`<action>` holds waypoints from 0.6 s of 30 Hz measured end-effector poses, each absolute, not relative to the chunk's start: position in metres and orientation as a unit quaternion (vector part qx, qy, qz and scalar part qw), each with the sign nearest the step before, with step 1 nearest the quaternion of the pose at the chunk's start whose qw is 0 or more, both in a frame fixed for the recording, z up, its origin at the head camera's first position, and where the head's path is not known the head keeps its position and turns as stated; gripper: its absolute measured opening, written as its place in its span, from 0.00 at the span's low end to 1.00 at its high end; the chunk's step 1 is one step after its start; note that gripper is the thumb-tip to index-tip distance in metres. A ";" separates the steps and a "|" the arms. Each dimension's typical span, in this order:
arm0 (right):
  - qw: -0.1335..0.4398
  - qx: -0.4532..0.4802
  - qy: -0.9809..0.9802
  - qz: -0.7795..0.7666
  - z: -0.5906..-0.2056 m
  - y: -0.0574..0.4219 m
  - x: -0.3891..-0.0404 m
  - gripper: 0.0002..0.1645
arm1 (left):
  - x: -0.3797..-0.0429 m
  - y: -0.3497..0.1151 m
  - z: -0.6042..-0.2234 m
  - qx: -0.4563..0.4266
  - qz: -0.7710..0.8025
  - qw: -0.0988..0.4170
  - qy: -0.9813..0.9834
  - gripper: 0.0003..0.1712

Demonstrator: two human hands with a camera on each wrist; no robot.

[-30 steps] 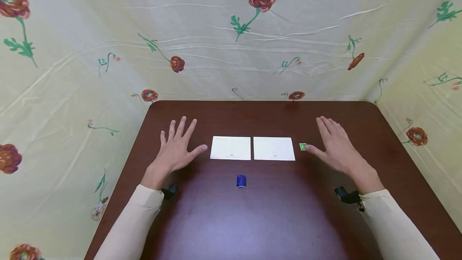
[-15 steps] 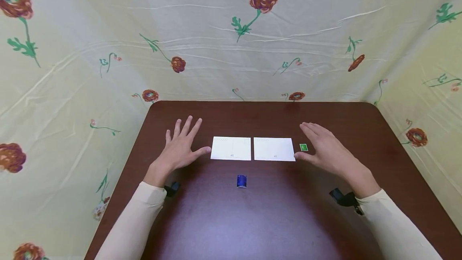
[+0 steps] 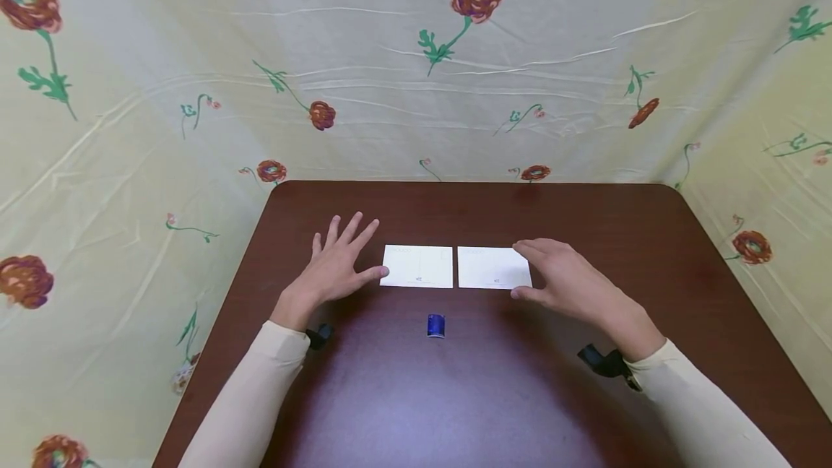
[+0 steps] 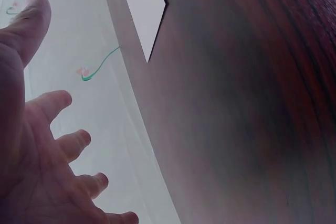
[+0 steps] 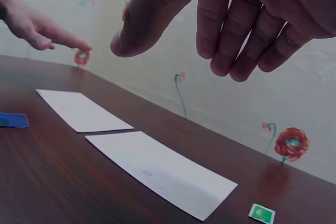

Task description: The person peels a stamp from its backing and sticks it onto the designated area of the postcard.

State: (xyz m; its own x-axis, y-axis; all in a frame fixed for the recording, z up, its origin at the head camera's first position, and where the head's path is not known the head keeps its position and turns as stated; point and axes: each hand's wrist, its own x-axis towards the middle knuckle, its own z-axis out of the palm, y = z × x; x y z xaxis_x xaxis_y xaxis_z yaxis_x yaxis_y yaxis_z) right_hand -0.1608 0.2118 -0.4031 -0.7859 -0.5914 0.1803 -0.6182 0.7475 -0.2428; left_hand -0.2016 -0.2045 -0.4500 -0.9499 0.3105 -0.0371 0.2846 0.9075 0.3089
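Observation:
Two white postcards lie side by side on the brown table: a left postcard (image 3: 416, 266) and a right postcard (image 3: 489, 268), with faint printed marks. My left hand (image 3: 333, 274) is held in the air with fingers spread, its thumb over the left postcard's left edge. Over the right end of the right postcard hovers my right hand (image 3: 572, 282), fingers slightly bent and thumb apart, holding nothing. A small green stamp (image 5: 262, 213) with a white border shows in the right wrist view; in the head view my right hand hides it. Nearer me lies a small blue, slightly curled piece (image 3: 436, 326).
The table (image 3: 403, 396) has rounded far corners. Flower-printed cloth (image 3: 364, 42) hangs behind it and along both sides. Each wrist wears a black camera mount, such as the right mount (image 3: 607, 363).
My right hand has moved left, from beside the green stamp to above the right postcard's end, its fingers bending a little. My left hand has drifted slightly right. The postcards lie still.

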 end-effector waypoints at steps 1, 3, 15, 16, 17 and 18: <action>0.047 0.328 -0.932 0.146 -0.404 0.210 -0.161 0.44 | -0.202 -0.204 -0.450 0.154 0.153 0.046 0.975 0.56; 0.047 0.334 -0.930 0.147 -0.405 0.206 -0.161 0.42 | -0.203 -0.202 -0.451 0.158 0.152 0.055 0.974 0.55; 0.028 0.351 -0.925 0.144 -0.409 0.182 -0.160 0.37 | -0.209 -0.194 -0.457 0.164 0.150 0.086 0.971 0.52; 0.027 0.352 -0.924 0.144 -0.409 0.180 -0.160 0.37 | -0.210 -0.193 -0.458 0.163 0.148 0.088 0.971 0.52; 0.027 0.353 -0.924 0.145 -0.408 0.179 -0.160 0.37 | -0.210 -0.193 -0.459 0.163 0.148 0.090 0.971 0.52; 0.028 0.353 -0.924 0.146 -0.408 0.177 -0.160 0.37 | -0.211 -0.193 -0.460 0.162 0.147 0.093 0.971 0.51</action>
